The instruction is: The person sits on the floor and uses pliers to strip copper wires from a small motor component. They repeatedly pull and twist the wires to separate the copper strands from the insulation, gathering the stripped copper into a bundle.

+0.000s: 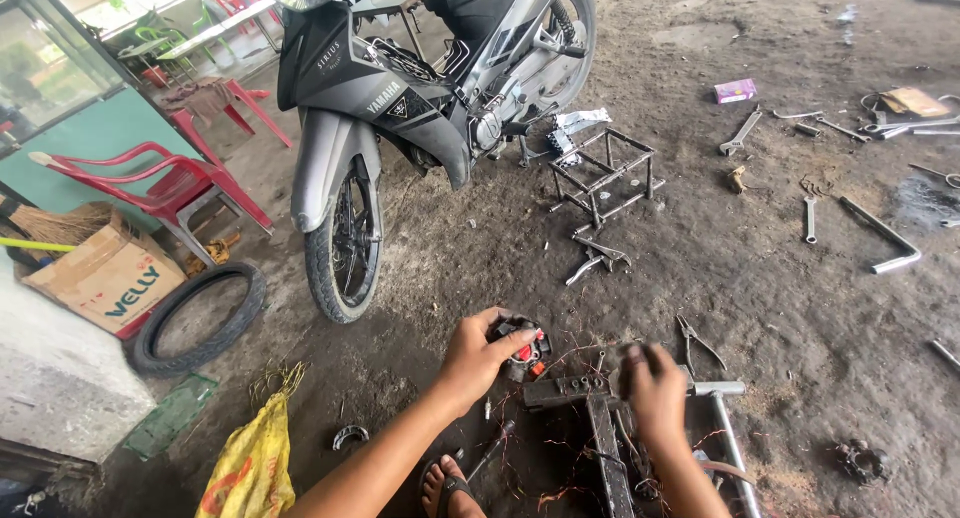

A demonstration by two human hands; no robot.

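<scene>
My left hand [478, 358] is curled around a small round motor part [522, 346] with red and black bits and copper windings, the fingers wrapped over its near side, holding it just above the dirt floor [760, 278]. My right hand [655, 393] is blurred; it rests on top of a dark metal T-shaped stand [590, 408], and I cannot tell whether it is gripping the stand or only pressing down on it. The motor part sits just left of the stand's crossbar, near the bottom centre of my view. Loose strands of copper wire [560, 468] lie scattered around the stand, and my sandalled foot [447, 486] shows beneath the left forearm.

A pair of pliers [697, 340] lies just beyond the right hand, and a silver pipe handle [725, 423] runs beside the right wrist. Ahead stands a grey motorbike [400, 98], its front wheel [345, 243] nearest me. To its right sits a small welded metal frame [603, 173]. Wrenches [742, 133] and an L-shaped bar [885, 238] are spread further right, well apart from my hands. On the left I see a loose tyre [198, 318], a cardboard box [108, 276], a red plastic chair [165, 178] and a yellow bag [250, 463].
</scene>
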